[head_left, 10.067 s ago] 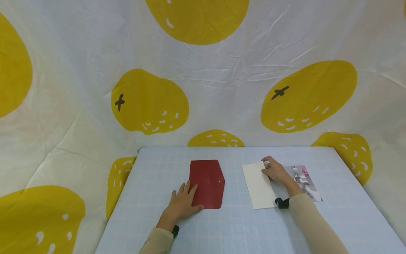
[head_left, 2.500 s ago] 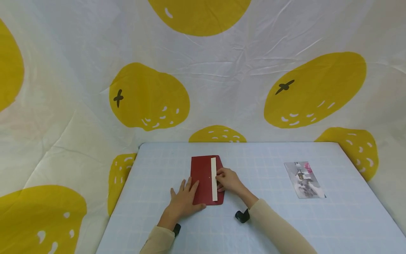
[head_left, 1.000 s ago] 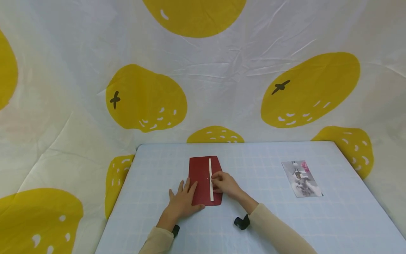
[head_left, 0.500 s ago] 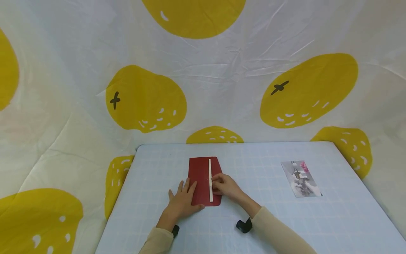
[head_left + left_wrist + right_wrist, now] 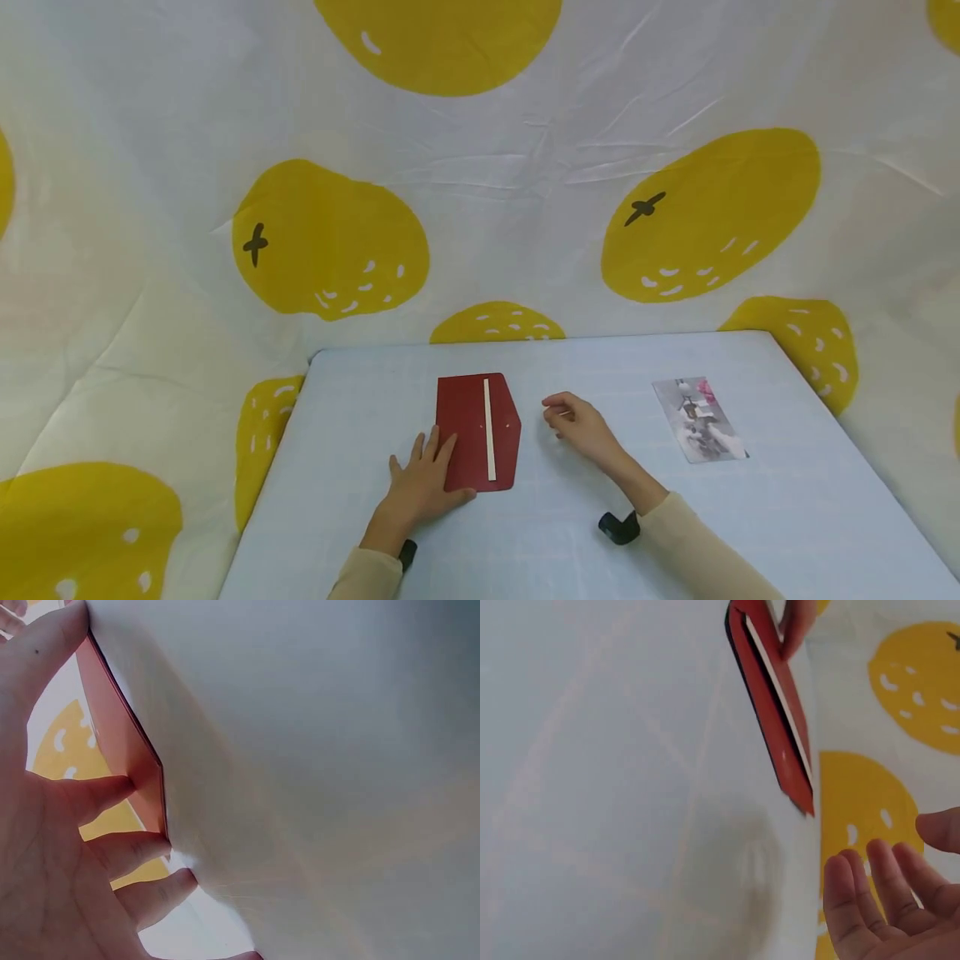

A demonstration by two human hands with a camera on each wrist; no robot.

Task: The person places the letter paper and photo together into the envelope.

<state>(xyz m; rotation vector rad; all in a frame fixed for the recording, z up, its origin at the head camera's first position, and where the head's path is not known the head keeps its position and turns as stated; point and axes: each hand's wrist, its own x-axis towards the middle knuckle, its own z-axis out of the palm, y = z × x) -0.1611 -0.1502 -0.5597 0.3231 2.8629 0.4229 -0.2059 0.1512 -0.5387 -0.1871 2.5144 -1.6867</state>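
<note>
A red envelope (image 5: 459,408) lies on the table with its pointed flap opened out to the right. Inside it sits a white card (image 5: 489,429), of which only a narrow strip shows along the mouth. My left hand (image 5: 423,483) rests on the envelope's lower left corner with fingers spread; the left wrist view shows its fingertips on the red paper (image 5: 124,742). My right hand (image 5: 588,429) is held over the table to the right of the flap, fingers loosely bent and nothing in them. In the right wrist view the card's edge (image 5: 784,701) protrudes from the envelope mouth.
A photo card (image 5: 699,421) with grey and pink print lies on the right of the table (image 5: 570,550). The pale checked cloth reaches back to a curtain (image 5: 517,208) printed with yellow fruit. Black wrist cameras sit at both sleeves.
The white card, earlier in my right hand near the photo card, went onto the envelope and slid left into it. My right hand has just let go and drawn away right. My left hand stayed put.
</note>
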